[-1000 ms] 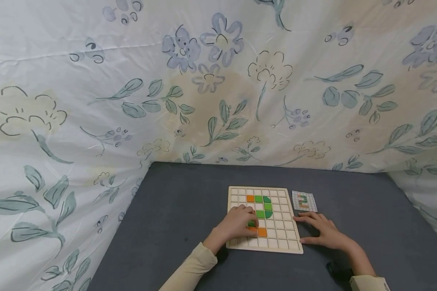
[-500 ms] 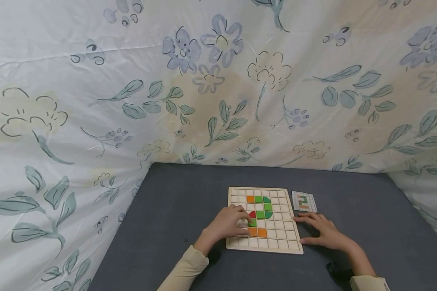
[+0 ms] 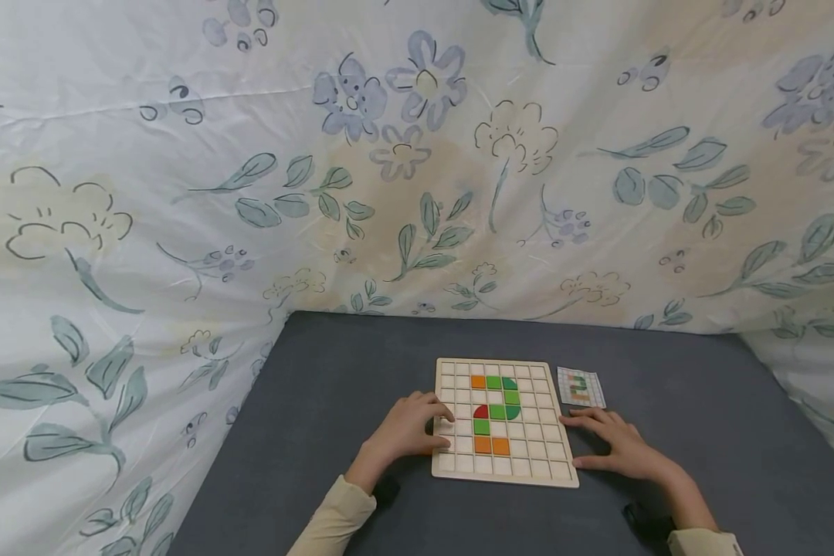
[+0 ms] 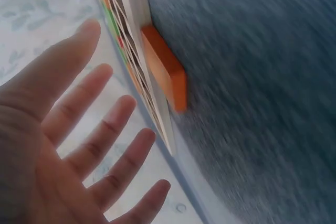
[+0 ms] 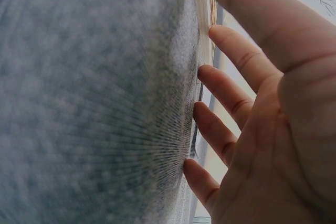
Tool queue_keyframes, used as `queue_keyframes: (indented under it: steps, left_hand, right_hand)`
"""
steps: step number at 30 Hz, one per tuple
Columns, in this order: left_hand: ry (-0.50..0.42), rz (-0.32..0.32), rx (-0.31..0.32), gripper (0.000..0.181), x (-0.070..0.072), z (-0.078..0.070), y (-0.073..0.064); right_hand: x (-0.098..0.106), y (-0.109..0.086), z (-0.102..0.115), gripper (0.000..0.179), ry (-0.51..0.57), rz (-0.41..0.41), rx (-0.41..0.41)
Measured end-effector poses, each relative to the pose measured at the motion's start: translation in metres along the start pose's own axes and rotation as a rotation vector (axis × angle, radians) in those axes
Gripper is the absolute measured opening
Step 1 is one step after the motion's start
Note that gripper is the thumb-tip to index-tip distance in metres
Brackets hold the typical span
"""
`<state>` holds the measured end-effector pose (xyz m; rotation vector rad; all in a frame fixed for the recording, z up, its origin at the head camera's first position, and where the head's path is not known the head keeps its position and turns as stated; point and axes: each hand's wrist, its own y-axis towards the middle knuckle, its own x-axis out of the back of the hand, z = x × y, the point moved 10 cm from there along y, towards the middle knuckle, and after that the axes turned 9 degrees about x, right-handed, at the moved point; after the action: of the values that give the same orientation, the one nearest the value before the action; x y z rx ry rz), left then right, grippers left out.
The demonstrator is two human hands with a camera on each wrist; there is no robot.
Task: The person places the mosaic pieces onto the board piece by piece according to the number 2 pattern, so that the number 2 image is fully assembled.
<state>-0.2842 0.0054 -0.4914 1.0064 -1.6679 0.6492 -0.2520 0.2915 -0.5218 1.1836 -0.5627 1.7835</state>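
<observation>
A wooden grid board (image 3: 538, 455) lies on the table, with orange tiles (image 3: 500, 447), green tiles (image 3: 496, 412) and a red tile (image 3: 482, 412) in its squares. At the board's left edge my left hand (image 3: 406, 426) hovers with fingers spread and nothing in them. The left wrist view shows an orange block (image 4: 164, 69) on the table beside the board; in the head view the hand hides it. My right hand (image 3: 618, 444) rests on the table at the right edge, thumb and index fingertips touching the board's side, fingers spread.
A small pattern card (image 3: 581, 387) lies just right of the board, above my right hand. The dark grey cloth (image 3: 361, 363) covers the table. Behind and to the sides hangs a floral curtain (image 3: 417, 170).
My left hand has drawn back leftward from the middle of the board to its left edge, uncovering the red tile, a green tile and an orange tile. The right hand has stayed put.
</observation>
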Motion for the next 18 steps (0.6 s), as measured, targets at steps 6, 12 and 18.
queue_keyframes:
  steps: [6, 12, 18]
  left_hand:
    - [-0.009, -0.011, 0.028, 0.034, 0.006, 0.014, -0.007]
    - [-0.017, 0.030, 0.065, 0.030, 0.008, 0.025, -0.013]
    - [-0.013, 0.072, 0.086, 0.031, 0.007, 0.035, -0.018]
  right_hand:
    - [0.001, 0.000, 0.002, 0.071, 0.000, -0.012, -0.002]
    - [0.003, 0.000, 0.004, 0.070, 0.010, -0.015, 0.008]
    - [0.004, 0.001, 0.005, 0.069, 0.005, -0.010, 0.013]
